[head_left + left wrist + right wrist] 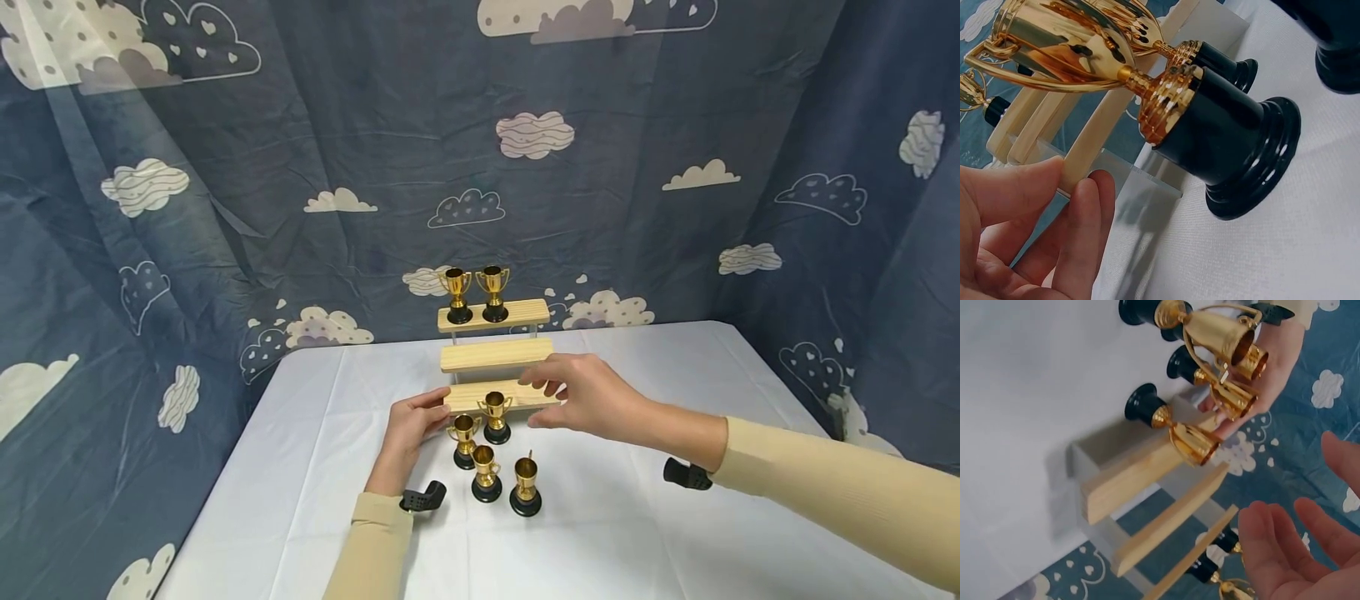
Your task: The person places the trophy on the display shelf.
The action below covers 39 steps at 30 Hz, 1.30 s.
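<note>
A three-tier display stand has pale wooden boards on clear supports. My left hand (407,433) pinches the left end of its lowest board (1094,134) between thumb and fingertips. My right hand (592,396) hovers by the board's right end, fingers loosely bent and thumb apart, holding nothing; the right wrist view shows a gap between its fingers and the boards. Several small gold trophy cups with black bases stand on the table before the stand. The nearest to the boards is one trophy (496,418); another trophy (464,442) stands right beside my left hand.
Two more trophies stand on the left half of the top board (528,312); the middle board (495,355) is bare. A white cloth covers the table (600,517). Behind it hangs a dark blue curtain (375,267) with cloud prints. Each wrist wears a black device.
</note>
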{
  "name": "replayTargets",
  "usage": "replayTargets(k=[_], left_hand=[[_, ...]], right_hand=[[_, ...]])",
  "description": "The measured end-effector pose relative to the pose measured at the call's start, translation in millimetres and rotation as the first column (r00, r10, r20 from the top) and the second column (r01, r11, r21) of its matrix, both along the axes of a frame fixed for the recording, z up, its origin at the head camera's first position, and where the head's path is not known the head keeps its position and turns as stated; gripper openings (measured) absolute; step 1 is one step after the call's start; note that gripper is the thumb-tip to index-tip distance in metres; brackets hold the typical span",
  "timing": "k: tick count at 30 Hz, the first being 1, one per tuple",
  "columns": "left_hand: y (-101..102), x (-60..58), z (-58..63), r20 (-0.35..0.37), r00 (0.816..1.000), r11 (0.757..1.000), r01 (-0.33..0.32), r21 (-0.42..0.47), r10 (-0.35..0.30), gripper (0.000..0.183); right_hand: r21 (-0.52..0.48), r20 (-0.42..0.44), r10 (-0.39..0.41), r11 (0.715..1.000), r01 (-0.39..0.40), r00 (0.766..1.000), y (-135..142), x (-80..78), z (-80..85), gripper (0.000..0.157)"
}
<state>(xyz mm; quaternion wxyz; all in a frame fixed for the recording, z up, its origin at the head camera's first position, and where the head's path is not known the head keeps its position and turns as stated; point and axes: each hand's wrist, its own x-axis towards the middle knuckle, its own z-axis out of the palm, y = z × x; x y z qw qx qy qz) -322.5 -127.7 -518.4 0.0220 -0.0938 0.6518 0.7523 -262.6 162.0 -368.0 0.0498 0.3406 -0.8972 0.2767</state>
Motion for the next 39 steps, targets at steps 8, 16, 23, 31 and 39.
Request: replayTargets(k=[8,16,23,31,39], left_hand=[[-1,-0.3,1.0,0.011,1.0,1.0,0.0,0.012,0.0,0.035],[0,0.2,1.1,0.004,1.0,1.0,-0.004,0.007,0.004,0.035],[0,0.0,-1.1,0.003,1.0,1.0,-0.007,0.006,0.007,0.033],[1,0.2,-1.9,0.009,1.0,1.0,0.001,0.022,-0.002,0.032],[0,0.3,-0.4,0.004,1.0,1.0,-0.005,0.014,0.005,0.033]], right_hand=[[0.016,0.082,0.032,0.999,-0.033,0.996,-2,8.4,-14.4,0.048],[0.039,0.11,0.077,0.996,-0.082,0.991,-4,11.8,-30.7,0.049],[0.048,0.151,0.122,0.99,-0.13,0.981,-7,15.5,-47.1,0.049],[0.071,0.137,0.149,0.985,-0.16,0.979,-10,18.0,-59.0,0.049],[0.061,0.136,0.182,0.98,-0.192,0.974,-12,15.5,-64.8,0.043]])
